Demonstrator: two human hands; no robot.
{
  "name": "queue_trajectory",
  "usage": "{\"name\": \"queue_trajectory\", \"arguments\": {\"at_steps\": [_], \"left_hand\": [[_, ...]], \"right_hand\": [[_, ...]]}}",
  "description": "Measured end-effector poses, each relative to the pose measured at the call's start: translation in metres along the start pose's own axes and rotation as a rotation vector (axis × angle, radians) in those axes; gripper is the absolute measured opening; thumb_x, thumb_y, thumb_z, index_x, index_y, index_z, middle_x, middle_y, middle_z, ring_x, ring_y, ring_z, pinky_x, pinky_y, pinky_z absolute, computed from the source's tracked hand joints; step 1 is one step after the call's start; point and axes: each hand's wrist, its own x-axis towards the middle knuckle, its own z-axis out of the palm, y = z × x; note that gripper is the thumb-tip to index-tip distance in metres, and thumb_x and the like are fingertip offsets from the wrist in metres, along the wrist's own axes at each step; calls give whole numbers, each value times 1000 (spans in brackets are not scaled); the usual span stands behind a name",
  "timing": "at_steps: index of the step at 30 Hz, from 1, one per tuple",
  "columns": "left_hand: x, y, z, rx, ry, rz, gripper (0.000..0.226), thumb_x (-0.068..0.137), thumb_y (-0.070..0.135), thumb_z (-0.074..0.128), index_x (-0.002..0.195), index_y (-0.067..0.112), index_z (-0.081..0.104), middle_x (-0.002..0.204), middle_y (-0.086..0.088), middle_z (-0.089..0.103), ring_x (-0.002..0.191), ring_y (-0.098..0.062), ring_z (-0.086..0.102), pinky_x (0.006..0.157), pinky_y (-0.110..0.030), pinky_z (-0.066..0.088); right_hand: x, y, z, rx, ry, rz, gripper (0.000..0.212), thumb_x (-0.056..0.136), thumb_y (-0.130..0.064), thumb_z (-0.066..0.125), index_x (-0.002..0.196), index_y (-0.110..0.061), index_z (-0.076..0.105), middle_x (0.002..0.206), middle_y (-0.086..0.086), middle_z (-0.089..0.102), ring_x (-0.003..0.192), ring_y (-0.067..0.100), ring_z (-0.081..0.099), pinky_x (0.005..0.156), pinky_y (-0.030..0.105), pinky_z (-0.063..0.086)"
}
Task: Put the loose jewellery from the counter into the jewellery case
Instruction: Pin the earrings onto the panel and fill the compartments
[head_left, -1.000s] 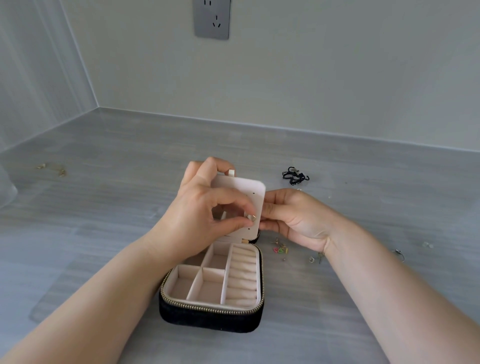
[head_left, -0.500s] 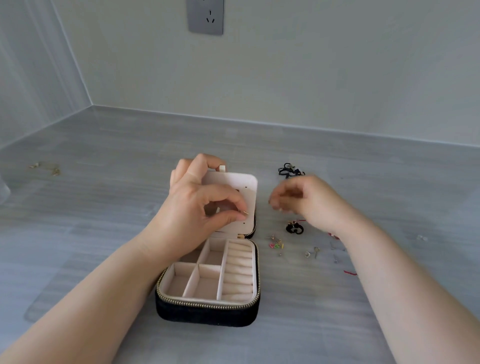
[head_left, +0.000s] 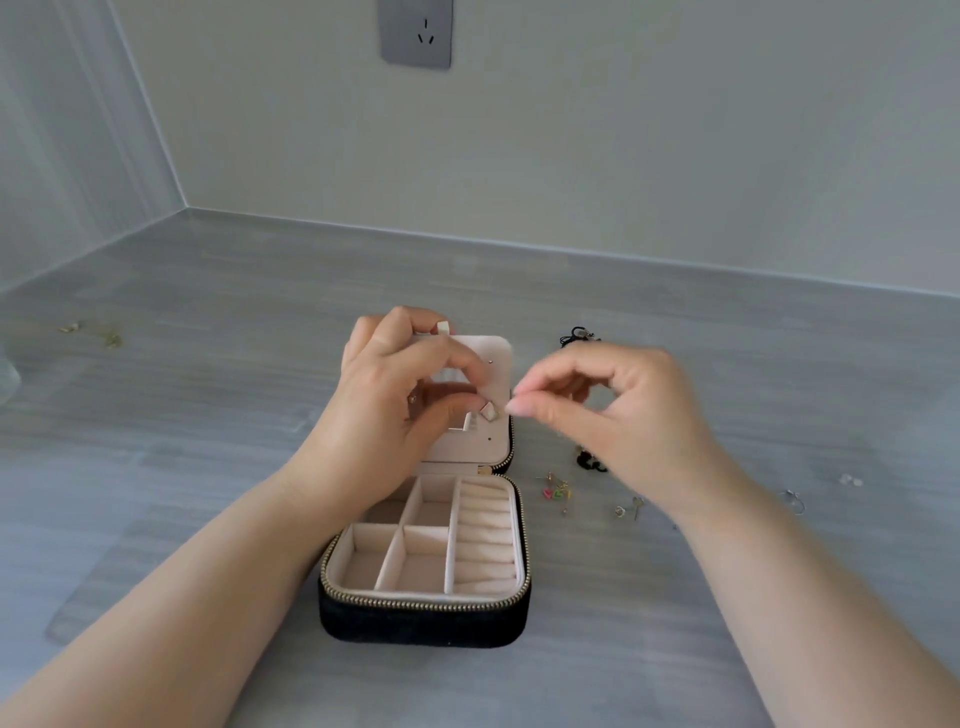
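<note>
A grey tabletop (head_left: 208, 441) runs back to a pale wall with a socket (head_left: 415, 34) high on it. The black case (head_left: 423, 618) sits open in the middle, its zip rim facing the camera and its cream compartments bare as far as can be seen; the lid (head_left: 493, 364) stands up behind them, with a cream panel dotted by small holes. Loose pieces lie to the right of the case: a coloured cluster (head_left: 557, 492) just beside the rim, a small stud pair (head_left: 628, 508) further right, a black piece (head_left: 589, 461) partly hidden under the right wrist, a black tangle (head_left: 577, 335) behind the right hand, and a thin ring (head_left: 795, 500) and a clear bit (head_left: 851, 480) well off to the right. Far left, near the corner, gold bits (head_left: 91, 332) lie apart from the rest. The left hand (head_left: 395, 400) covers most of the lid panel, its thumb and forefinger closed in a grip on a small pale stud (head_left: 488, 411) held against the panel. The right hand (head_left: 613, 410) hovers just beside the lid's right edge, its thumb and forefinger pinched together, tips near the stud but not touching it; whether anything sits in that pinch cannot be told
</note>
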Motion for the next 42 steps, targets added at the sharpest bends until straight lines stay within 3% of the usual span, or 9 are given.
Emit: {"name": "queue_trajectory", "arguments": {"at_steps": [5, 10, 13, 18, 24, 30, 35, 39, 42], "left_hand": [[-1, 5, -2, -102, 7, -53, 35, 73, 33, 66, 98, 33, 42, 98, 34, 42, 89, 1, 35, 72, -13, 39], [0, 6, -2, -132, -24, -51, 46, 73, 33, 66, 110, 35, 40, 106, 47, 35, 97, -5, 41, 78, -20, 43], [-1, 1, -2, -84, -38, -44, 49, 79, 45, 54, 123, 31, 39, 111, 40, 38, 104, 6, 34, 89, -7, 31], [-1, -2, 1, 53, -59, -28, 46, 89, 40, 42, 129, 16, 48, 104, 25, 41, 100, -6, 31, 91, -10, 26], [-3, -7, 4, 165, -52, 8, 54, 82, 47, 49, 129, 20, 45, 100, 12, 42, 108, -20, 38, 97, -22, 23], [-7, 0, 5, 139, -85, -116, 76, 62, 53, 73, 128, 40, 36, 116, 10, 35, 117, -21, 28, 95, -35, 26], [-9, 1, 5, 122, -67, -121, 82, 61, 46, 80, 130, 40, 36, 115, 15, 28, 108, -5, 19, 91, -39, 30], [-8, 4, 3, 84, -84, -124, 92, 57, 42, 79, 135, 42, 30, 112, 23, 24, 108, -10, 27, 91, -37, 35], [-8, 6, 0, 4, -104, -189, 102, 55, 31, 85, 131, 54, 22, 109, 26, 25, 115, -18, 38, 94, -36, 39]], "right_hand": [[-2, 12, 23, -246, -19, -146, 17, 69, -22, 77, 84, -25, 70, 84, -13, 57, 65, 3, 54, 63, 28, 48], [2, 17, 31, -379, 95, -198, 10, 70, -24, 71, 77, -17, 68, 78, -3, 61, 61, 18, 60, 53, 37, 51], [1, 17, 32, -524, 115, -223, 10, 71, -25, 67, 69, -14, 67, 69, 1, 60, 57, 24, 61, 46, 37, 50], [1, 12, 35, -595, 143, -234, 9, 67, -23, 63, 64, -15, 61, 64, -2, 56, 50, 19, 56, 42, 31, 47], [8, 20, -10, -58, 206, 173, 18, 66, -13, 79, 62, -23, 64, 57, -11, 60, 50, 2, 52, 55, 15, 45], [9, 80, -32, -353, 18, 456, 23, 68, -10, 77, 60, -26, 63, 56, -13, 59, 44, -9, 50, 46, 4, 37], [12, 89, -36, -314, 31, 514, 22, 72, -18, 76, 57, -29, 67, 55, -12, 62, 52, 8, 58, 54, 23, 46], [17, 97, -39, -266, 263, 441, 8, 84, -19, 66, 84, -26, 71, 76, -10, 65, 66, 6, 56, 72, 24, 43], [21, 102, -21, -339, 161, 465, 21, 88, -21, 60, 108, -23, 67, 100, -1, 68, 81, 14, 60, 79, 26, 44]]}}
